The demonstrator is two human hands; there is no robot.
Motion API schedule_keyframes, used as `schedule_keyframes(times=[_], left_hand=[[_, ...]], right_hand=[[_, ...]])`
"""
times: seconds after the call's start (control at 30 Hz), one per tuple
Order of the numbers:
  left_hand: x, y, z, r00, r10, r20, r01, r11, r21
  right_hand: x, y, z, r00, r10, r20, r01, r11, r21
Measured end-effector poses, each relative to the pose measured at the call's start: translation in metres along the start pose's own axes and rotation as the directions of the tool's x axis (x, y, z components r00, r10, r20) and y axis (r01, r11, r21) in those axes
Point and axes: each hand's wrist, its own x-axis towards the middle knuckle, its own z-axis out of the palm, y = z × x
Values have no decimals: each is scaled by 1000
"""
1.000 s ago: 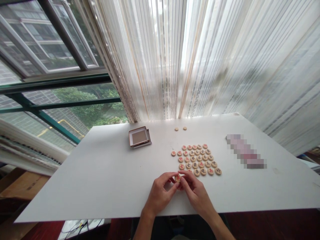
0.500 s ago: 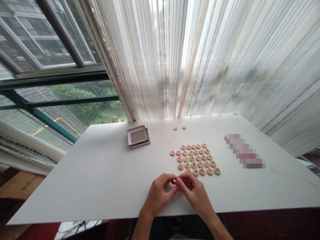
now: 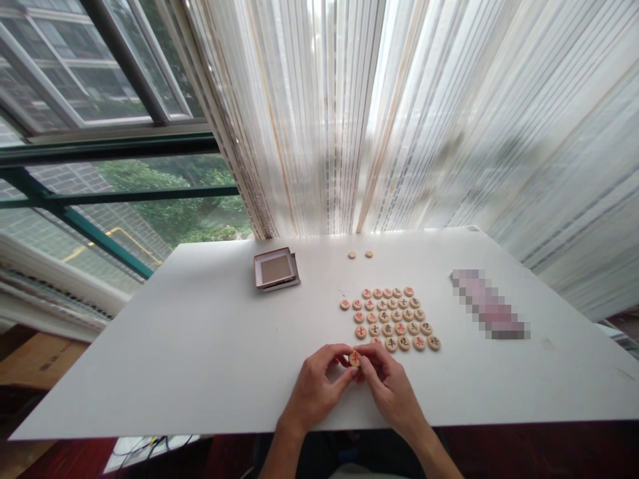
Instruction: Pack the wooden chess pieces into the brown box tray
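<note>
Between my fingertips is a round wooden Chinese chess piece (image 3: 354, 358) with a red character facing up toward me. My left hand (image 3: 319, 382) pinches it from the left, thumb below and forefinger above. From the right, my right hand (image 3: 389, 382) has its thumb and fingers on the piece's edge. Just beyond my hands, rows of similar pieces (image 3: 396, 316) with red and black characters lie face up on the white table (image 3: 200, 372). My right fingers partly cover one red piece (image 3: 376, 340) in the nearest row.
An open shallow box (image 3: 276, 269) stands at the back left of the table. Two pieces (image 3: 360, 255) lie apart near the back edge. A blurred-out pink item (image 3: 489, 304) is on the right. White string curtains (image 3: 339, 133) hang behind the table.
The chess piece between my fingers has turned so that its red character now shows. My right thumb has shifted slightly right, off its face. The view has tilted a little.
</note>
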Motion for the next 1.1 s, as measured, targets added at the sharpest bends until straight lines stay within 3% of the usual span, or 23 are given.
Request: schedule_keyframes(times=[0.63,0.9,1.1], left_hand=[[2,-2,2,998,-6,-65,6,1000,1],[1,-4,3,993,50,-110,-44,997,56],[-2,-2,1,991,109,-75,-97,984,149]], right_hand=[[3,7,3,1000,-16,6,16,999,40],[4,5,2,998,-60,-9,60,997,40],[2,1,4,998,-57,-5,57,998,19]])
